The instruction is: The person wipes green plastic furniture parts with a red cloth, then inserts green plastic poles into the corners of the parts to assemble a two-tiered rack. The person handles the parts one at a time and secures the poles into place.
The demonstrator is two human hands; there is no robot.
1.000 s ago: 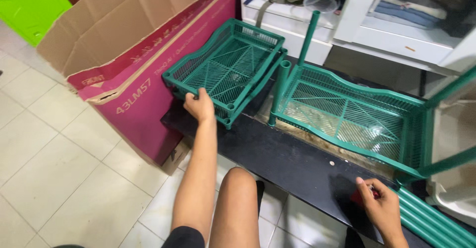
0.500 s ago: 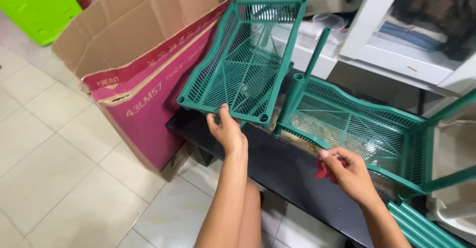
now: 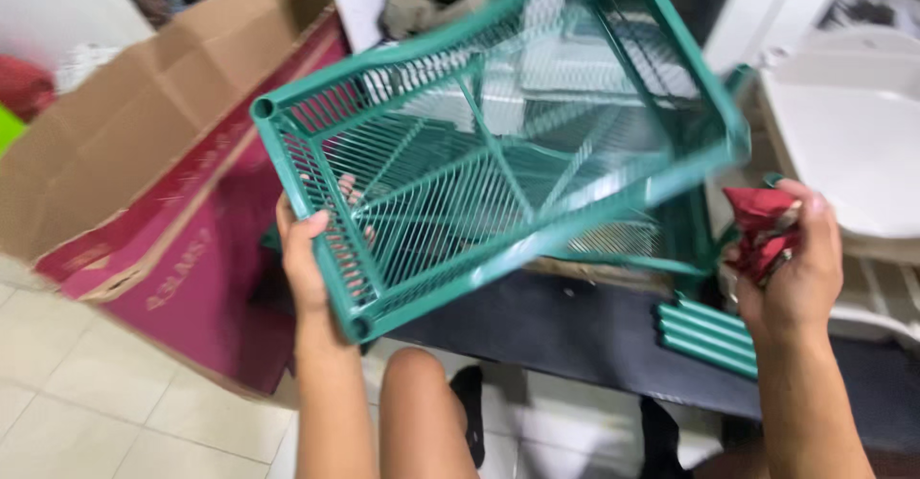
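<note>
Left hand (image 3: 309, 266) grips the green tray (image 3: 498, 144) at its near left edge: thumb on the near face of the rim, fingers (image 3: 347, 192) wrapped behind and visible through the slats. Tray is lifted off the surface and tilted steeply, its open slatted bottom facing the camera, one corner socket at top left and one at bottom near the wrist. Far right edge is motion-blurred.

Right hand (image 3: 791, 268) is closed around a red cloth (image 3: 762, 230), bunched up, fingers curled over it. Hand sits just right of the tray's lower right corner; can't tell if it touches the tray.

Behind and below the tray: a second green tray (image 3: 661, 239), mostly hidden, resting on a black board (image 3: 575, 330). Green poles (image 3: 704, 330) lie side by side on the board, just left of the right wrist.

Left side: a cardboard box (image 3: 144, 144), brown flaps open, magenta printed side facing the camera, standing on a pale tile floor (image 3: 86, 402). Box is just beside the left forearm, not touching as far as I can see.

Right side: a white plastic lid (image 3: 853, 125) on a white bin, close behind the right hand.

Bottom centre: the person's knee (image 3: 417, 393) between the two forearms, below the tray.

Top of frame is dark clutter, too blurred to identify.
</note>
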